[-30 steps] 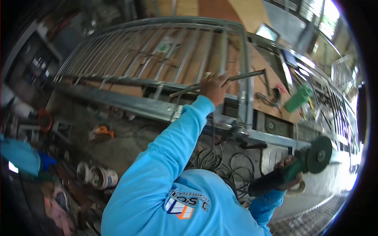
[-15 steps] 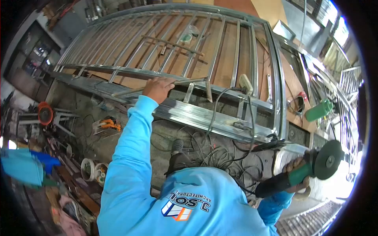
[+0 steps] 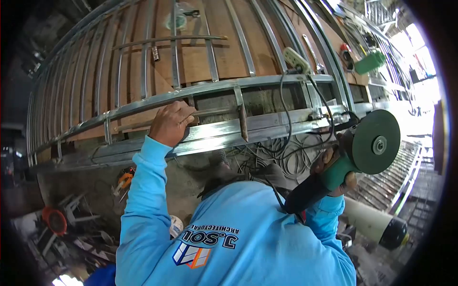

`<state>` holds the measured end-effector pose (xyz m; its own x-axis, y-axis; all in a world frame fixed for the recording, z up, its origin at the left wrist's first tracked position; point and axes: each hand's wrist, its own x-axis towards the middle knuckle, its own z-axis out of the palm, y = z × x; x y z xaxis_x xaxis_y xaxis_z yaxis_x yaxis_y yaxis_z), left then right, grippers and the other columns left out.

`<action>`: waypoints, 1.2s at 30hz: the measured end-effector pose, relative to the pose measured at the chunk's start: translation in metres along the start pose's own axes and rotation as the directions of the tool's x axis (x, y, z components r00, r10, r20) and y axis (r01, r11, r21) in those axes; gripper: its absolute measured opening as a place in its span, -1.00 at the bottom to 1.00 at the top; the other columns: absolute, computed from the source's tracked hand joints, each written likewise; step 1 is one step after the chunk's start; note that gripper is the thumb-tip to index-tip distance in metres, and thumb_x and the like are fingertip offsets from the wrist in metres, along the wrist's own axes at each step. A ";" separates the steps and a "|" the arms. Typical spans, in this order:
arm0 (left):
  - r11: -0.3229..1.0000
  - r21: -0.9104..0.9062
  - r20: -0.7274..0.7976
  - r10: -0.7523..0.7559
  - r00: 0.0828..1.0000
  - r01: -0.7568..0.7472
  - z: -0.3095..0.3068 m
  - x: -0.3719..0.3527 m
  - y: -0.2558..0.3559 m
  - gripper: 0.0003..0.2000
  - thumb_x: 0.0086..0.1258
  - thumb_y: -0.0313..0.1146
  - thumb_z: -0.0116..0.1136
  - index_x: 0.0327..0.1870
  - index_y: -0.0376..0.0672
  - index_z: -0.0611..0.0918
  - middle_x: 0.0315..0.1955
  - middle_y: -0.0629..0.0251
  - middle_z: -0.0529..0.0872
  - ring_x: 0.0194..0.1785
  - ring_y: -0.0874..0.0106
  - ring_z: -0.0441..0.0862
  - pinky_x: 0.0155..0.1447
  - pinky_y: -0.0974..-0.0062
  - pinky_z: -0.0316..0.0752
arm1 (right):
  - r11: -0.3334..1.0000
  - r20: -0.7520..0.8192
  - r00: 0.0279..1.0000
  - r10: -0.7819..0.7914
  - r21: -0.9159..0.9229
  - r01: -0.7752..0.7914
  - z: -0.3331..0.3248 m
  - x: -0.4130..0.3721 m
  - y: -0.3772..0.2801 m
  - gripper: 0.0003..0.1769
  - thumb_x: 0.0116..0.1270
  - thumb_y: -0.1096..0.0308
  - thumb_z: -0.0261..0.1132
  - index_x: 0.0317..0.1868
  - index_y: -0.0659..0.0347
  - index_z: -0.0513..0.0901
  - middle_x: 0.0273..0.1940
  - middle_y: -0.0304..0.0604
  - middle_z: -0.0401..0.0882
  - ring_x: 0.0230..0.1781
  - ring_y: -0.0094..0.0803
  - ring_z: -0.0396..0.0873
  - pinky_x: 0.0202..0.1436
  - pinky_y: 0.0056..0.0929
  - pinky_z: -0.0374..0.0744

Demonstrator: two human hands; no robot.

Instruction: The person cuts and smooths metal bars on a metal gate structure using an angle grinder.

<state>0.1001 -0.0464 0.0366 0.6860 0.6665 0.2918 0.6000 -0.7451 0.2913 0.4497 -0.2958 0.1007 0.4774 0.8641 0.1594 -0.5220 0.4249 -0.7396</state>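
Note:
My left hand grips a thin L-shaped metal bar and holds it against the lower rails of a large steel gate frame that lies flat over wooden boards. My right hand holds a green angle grinder by its body, lifted to the right of the frame. Its dark disc faces me and touches nothing. Both arms are in light blue sleeves.
A white power strip with black cables lies on the frame's right end. A second green tool lies on the boards at far right. Cable coils and an orange tool lie on the floor below. A pale cylinder lies at lower right.
My view has swung and moved closer to the frame. My left hand has brought the bar down onto the lower rails. The grinder has risen toward the frame's right end.

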 end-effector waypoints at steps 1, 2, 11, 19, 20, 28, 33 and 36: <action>0.996 -0.069 0.083 -0.046 0.995 0.052 -0.005 0.000 0.004 -0.78 0.43 -0.22 0.23 0.01 -0.01 0.73 -0.11 0.30 0.66 0.03 0.21 0.62 0.08 0.14 0.48 | 0.999 -0.034 0.999 -0.032 -0.029 0.031 0.001 -0.007 0.002 0.10 0.21 -0.11 0.39 0.52 0.42 0.07 -0.15 0.07 0.46 -0.39 -0.19 0.58 -0.41 -0.28 0.65; 0.996 -0.053 0.112 -0.069 0.991 0.076 -0.001 -0.003 0.003 -0.77 0.42 -0.22 0.24 0.02 -0.01 0.73 -0.11 0.29 0.66 0.03 0.20 0.62 0.09 0.14 0.48 | 0.997 -0.062 0.996 -0.063 -0.056 0.059 0.002 -0.012 0.003 0.14 0.22 -0.15 0.38 0.54 0.40 0.03 -0.18 0.05 0.45 -0.39 -0.20 0.58 -0.40 -0.30 0.64; 0.982 -0.066 0.032 -0.174 0.984 0.176 0.014 -0.006 -0.021 -0.75 0.38 -0.30 0.28 0.06 -0.01 0.71 -0.12 0.11 0.62 -0.01 0.02 0.61 0.08 0.09 0.52 | 0.995 -0.030 0.998 -0.059 -0.087 0.056 0.009 -0.061 0.000 0.13 0.26 -0.15 0.35 0.54 0.42 -0.03 -0.17 0.06 0.43 -0.36 -0.17 0.62 -0.37 -0.22 0.71; 0.982 0.171 0.050 -0.088 0.995 0.079 0.023 0.063 -0.063 -0.74 0.44 -0.16 0.20 0.07 0.08 0.74 -0.10 0.18 0.66 0.00 0.08 0.61 0.12 0.12 0.53 | 0.995 -0.087 0.992 -0.089 -0.047 0.085 0.009 -0.112 0.001 0.12 0.25 -0.14 0.37 0.53 0.41 0.01 -0.19 0.05 0.45 -0.36 -0.14 0.64 -0.35 -0.18 0.73; 0.984 0.159 0.065 -0.088 0.994 0.076 0.033 0.066 -0.069 -0.75 0.44 -0.15 0.20 0.05 0.08 0.75 -0.09 0.18 0.66 0.02 0.08 0.60 0.13 0.11 0.52 | 0.995 -0.086 0.992 -0.091 -0.054 0.086 0.011 -0.116 0.000 0.12 0.25 -0.13 0.38 0.53 0.41 0.02 -0.19 0.04 0.45 -0.35 -0.14 0.64 -0.34 -0.17 0.73; 0.991 0.131 0.111 0.011 0.994 -0.025 0.043 0.073 -0.066 -0.78 0.46 -0.21 0.19 0.01 0.00 0.75 -0.16 0.19 0.64 -0.02 0.11 0.52 0.19 0.14 0.44 | 0.980 -0.145 0.970 -0.197 -0.041 0.193 0.047 -0.113 0.021 0.09 0.28 -0.11 0.37 0.52 0.43 0.03 -0.16 0.05 0.44 -0.30 -0.12 0.62 -0.27 -0.16 0.74; 0.982 0.066 0.180 0.163 0.970 -0.177 0.040 0.083 -0.081 -0.75 0.49 -0.19 0.15 -0.02 -0.12 0.72 -0.15 0.15 0.67 0.03 0.09 0.54 0.18 0.12 0.46 | 0.975 -0.135 0.966 -0.222 -0.058 0.216 0.072 -0.079 0.040 0.07 0.31 -0.09 0.34 0.53 0.43 0.00 -0.14 0.08 0.45 -0.29 -0.14 0.63 -0.28 -0.15 0.74; 0.968 -0.051 0.254 0.251 0.934 -0.246 0.033 0.091 -0.088 -0.74 0.48 -0.21 0.15 -0.01 -0.17 0.69 -0.14 0.14 0.69 0.07 0.08 0.57 0.18 0.11 0.48 | 0.974 -0.147 0.962 -0.228 -0.043 0.224 0.084 -0.055 0.055 0.08 0.31 -0.10 0.35 0.54 0.43 0.00 -0.13 0.08 0.46 -0.29 -0.14 0.63 -0.27 -0.15 0.73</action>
<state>0.1233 0.0793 0.0074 0.8960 0.4291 0.1140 0.3906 -0.8840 0.2570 0.3353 -0.2978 0.1064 0.6824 0.6951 0.2262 -0.3710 0.5960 -0.7122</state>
